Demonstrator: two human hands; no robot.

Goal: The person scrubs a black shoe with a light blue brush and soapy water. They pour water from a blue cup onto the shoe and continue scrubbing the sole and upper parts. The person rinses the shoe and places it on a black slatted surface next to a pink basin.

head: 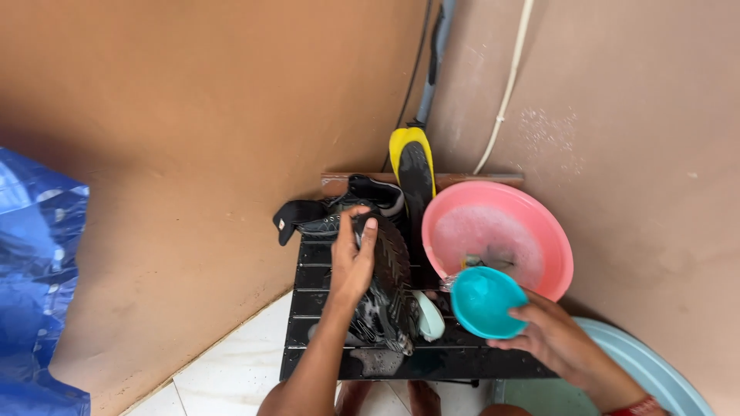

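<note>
View from above into a corner between two tan walls, with a blue tarp (35, 277) at the far left edge. A black slatted rack (462, 360), wet and soapy, stands on the pale tiled floor. The left hand (351, 262) presses a black shoe (387, 285) down on the rack, sole up and covered in suds, fingers (368, 235) wrapped over the heel end. Behind it lie another dark shoe (362, 202) and a yellow-edged one (415, 173) propped against the wall. A small pale object (428, 316), perhaps soap or a brush, sits just right of the held shoe. Further right, a pink basin (539, 231) holds foamy water. The right hand (559, 339) grips a teal bowl (486, 302) by its rim, tilted toward the shoe, just beside the basin. A pale blue tub (655, 370) shows at lower right. This looks like the rinsing stage of washing the shoe; pouring would call for steadying the shoe while tipping the bowl over the sole.
</note>
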